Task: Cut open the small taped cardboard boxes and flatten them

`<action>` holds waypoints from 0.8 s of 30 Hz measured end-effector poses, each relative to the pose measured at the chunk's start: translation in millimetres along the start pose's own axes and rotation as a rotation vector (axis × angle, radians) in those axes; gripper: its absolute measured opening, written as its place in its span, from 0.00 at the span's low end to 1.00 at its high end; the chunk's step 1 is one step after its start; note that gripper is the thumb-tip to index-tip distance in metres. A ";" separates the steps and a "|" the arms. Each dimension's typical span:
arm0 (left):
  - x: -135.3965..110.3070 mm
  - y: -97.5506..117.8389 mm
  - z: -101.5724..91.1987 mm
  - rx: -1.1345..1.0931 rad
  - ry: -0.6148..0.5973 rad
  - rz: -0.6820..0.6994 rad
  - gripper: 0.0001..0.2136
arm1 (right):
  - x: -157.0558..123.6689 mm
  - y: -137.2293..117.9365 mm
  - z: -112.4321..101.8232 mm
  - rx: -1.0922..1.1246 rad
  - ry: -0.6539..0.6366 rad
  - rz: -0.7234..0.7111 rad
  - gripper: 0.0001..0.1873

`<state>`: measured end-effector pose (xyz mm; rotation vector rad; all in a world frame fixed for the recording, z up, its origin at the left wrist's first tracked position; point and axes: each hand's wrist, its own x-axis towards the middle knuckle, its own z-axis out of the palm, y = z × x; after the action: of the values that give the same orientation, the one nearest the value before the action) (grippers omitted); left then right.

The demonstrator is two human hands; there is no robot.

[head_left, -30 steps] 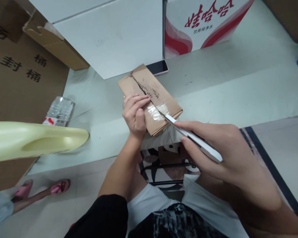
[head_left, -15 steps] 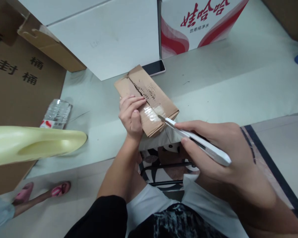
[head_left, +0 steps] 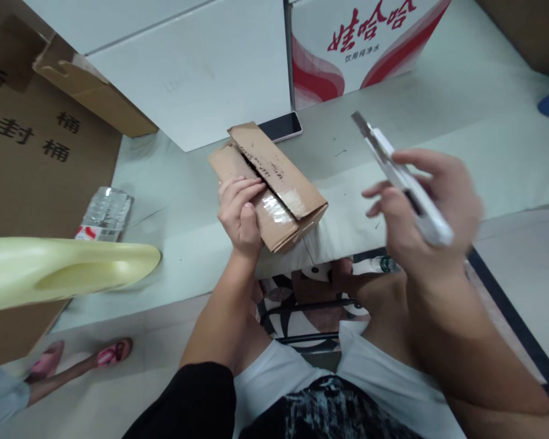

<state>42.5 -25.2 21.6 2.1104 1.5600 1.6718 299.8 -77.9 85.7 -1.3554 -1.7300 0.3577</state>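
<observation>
A small brown cardboard box (head_left: 286, 167) lies slantwise on the pale cloth-covered table. Its top is split along the seam, one flap is raised a little, and a strip of clear tape (head_left: 274, 207) shines near the front end. My left hand (head_left: 240, 213) grips the box's left side, thumb and fingers laid over the top. To the right, apart from the box, my right hand (head_left: 432, 207) holds a white utility knife (head_left: 405, 177) above the table. Its blade is out and points up and to the left.
Behind the box lie a smartphone (head_left: 281, 127), a large white box (head_left: 196, 73) and a red-and-white carton (head_left: 366, 49). On the left are a plastic bottle (head_left: 104, 210), a pale yellow curved object (head_left: 73, 268) and a big cardboard box (head_left: 41, 183). Another person's feet (head_left: 112, 352) show at lower left.
My right hand has lifted the knife off the box's seam and moved it up and to the right. The right flap has risen and the gap has widened. My left hand has stayed put.
</observation>
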 end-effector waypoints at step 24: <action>6.3 -15.8 -8.9 -0.206 -0.181 0.038 0.22 | -0.4 53.9 78.8 0.111 -0.500 0.278 0.25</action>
<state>24.9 -17.6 21.0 2.1279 1.2482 1.5277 273.0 -36.6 3.9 -1.5131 -1.8783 1.0051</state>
